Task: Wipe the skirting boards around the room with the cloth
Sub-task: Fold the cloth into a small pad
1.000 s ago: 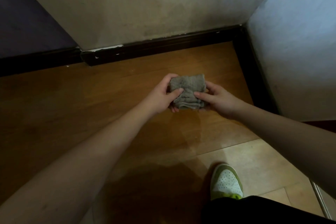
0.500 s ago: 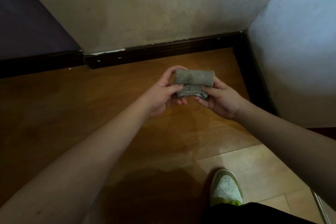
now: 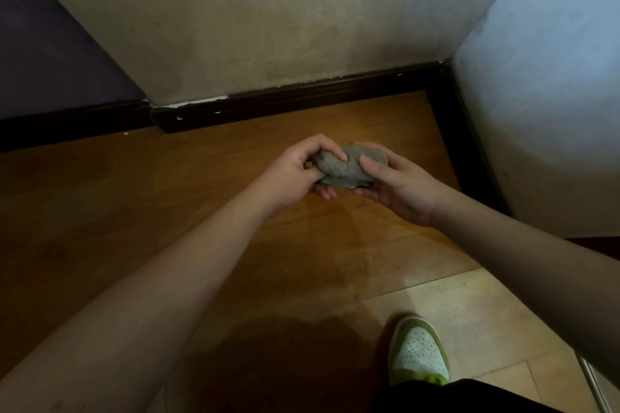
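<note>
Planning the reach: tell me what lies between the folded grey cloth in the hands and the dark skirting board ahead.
In the head view, only bare brown wooden floor separates the folded grey cloth from the dark skirting board.

Only one view here, the head cam. It sat up at the wearer's head and looked forward and steeply down, so both forearms ran in from the bottom edge toward mid-frame. It faced a room corner where the dark skirting board met the wood floor, fairly near. The wide lens bent the wall lines, and a shoe showed bottom right.
</note>
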The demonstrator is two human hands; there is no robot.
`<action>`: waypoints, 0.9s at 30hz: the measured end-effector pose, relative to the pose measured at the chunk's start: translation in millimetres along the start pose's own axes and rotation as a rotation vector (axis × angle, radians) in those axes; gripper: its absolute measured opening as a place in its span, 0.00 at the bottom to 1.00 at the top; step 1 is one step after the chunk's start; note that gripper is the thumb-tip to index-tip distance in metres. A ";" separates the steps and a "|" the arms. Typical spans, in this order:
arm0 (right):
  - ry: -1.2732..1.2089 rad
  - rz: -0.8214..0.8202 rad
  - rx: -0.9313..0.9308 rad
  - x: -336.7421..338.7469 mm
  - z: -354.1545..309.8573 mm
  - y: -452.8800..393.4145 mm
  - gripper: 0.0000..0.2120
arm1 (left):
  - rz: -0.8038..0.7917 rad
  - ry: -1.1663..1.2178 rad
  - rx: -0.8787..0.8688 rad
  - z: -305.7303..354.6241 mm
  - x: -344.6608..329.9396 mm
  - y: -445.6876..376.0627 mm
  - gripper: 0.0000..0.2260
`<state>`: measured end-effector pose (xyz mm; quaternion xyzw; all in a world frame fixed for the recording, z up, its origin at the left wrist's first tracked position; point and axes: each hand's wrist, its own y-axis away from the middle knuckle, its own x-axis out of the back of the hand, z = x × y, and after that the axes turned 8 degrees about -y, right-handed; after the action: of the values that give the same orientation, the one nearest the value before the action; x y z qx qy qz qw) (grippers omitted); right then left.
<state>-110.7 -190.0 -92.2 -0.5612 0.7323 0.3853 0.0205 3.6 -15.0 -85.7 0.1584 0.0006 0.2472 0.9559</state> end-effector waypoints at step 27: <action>0.776 0.269 0.412 -13.0 -8.9 14.6 0.19 | 0.333 0.061 0.102 -7.8 -12.9 -3.2 0.21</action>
<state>-114.5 -183.7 -72.0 -0.5479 0.8136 -0.0078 -0.1944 -6.7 -21.4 -95.0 0.1970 0.0160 0.4063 0.8921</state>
